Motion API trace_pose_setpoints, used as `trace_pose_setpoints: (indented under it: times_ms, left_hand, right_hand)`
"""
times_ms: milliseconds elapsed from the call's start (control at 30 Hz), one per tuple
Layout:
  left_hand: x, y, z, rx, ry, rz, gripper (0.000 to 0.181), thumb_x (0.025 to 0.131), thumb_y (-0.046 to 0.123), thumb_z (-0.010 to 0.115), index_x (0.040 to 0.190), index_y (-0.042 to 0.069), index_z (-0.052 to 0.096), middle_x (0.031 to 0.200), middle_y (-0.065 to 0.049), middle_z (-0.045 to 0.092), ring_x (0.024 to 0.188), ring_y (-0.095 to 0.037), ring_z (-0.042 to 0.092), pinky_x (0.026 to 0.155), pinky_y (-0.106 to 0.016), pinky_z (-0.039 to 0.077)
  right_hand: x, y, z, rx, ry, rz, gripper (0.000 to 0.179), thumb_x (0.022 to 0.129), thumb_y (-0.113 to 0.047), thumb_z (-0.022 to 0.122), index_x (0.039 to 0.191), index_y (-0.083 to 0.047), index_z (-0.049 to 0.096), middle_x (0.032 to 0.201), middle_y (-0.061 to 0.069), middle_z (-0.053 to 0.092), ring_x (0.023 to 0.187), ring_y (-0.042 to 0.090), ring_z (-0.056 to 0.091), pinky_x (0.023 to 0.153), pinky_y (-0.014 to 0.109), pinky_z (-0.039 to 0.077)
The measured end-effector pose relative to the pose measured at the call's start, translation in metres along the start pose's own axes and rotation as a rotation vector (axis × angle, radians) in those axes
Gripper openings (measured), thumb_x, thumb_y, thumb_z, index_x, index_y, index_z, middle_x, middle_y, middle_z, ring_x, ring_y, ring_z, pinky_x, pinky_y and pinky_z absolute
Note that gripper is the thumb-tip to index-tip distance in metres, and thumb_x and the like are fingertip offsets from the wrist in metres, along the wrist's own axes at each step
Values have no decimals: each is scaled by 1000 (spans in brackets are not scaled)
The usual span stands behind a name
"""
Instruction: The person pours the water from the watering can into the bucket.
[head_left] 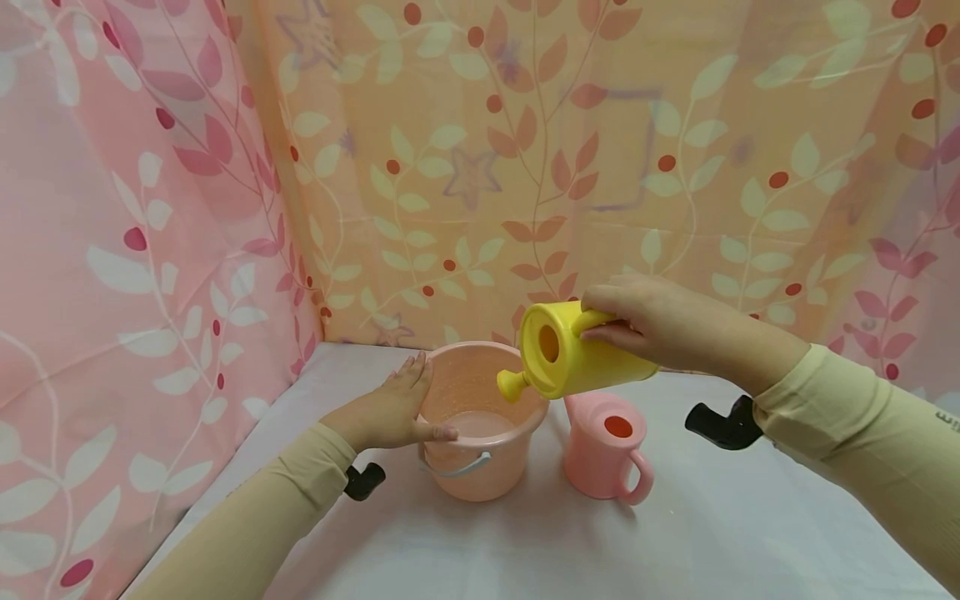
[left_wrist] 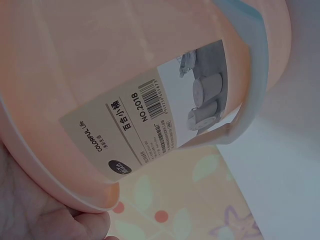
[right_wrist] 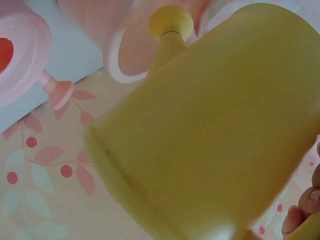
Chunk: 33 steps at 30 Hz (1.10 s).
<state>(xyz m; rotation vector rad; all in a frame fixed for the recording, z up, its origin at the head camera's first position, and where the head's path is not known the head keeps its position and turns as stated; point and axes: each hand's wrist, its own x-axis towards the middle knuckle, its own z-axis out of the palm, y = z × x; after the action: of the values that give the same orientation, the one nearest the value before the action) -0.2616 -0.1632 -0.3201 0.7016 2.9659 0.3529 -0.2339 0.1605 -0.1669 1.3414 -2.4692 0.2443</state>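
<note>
A yellow watering can [head_left: 596,354] is tilted forward, its sprinkler head [head_left: 512,385] low over the opening of a peach bucket [head_left: 480,467]. My right hand [head_left: 637,321] grips the can by its handle. In the right wrist view, the can's body [right_wrist: 210,125] fills much of the picture, and curled fingers [right_wrist: 305,205] show at the handle. My left hand [head_left: 393,408] rests on the bucket's left rim, fingers extended and thumb over the front edge. From the left wrist, the bucket's outer wall [left_wrist: 65,60] appears with a printed label [left_wrist: 135,120].
Right of the bucket stands a pink watering can [head_left: 600,454] with a red opening on top. The bucket's pale blue handle [head_left: 467,468] hangs down at the front. Floral curtains [head_left: 480,167] enclose the white-covered table [head_left: 525,558] at the back and left.
</note>
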Motion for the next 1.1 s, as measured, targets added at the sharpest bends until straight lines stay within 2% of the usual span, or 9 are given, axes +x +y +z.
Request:
trace_pose_setpoints:
  times_ms: [333,867,1100]
  left_hand:
    - [0,0,-1,3,5,2,118,71,76,49,143,-7,5,150,-23,-2,139,-31,-2,110,-48,9]
    - [2,-2,1,10,7,5,119,71,77,48,143,-7,6,150,-24,-1,138,-33,1,110,-48,9]
    - [1,-3,2,9,5,5,119,71,77,47,143,-7,5,150,-23,-3,138,-33,0,110,-48,8]
  right_hand:
    - [0,-1,-1,7,-20,19,15,83,-24,67,81,-20,53,75,-10,50,74,10,44,62,26,41]
    - [1,0,0,10,-21,-7,17,83,-23,68,78,-20,52,73,-10,49,73,10,44,61,26,41]
    - [0,0,0,5,-39,16,16,82,-22,68,80,-22,52,75,-11,50,75,10,44,63,26,42]
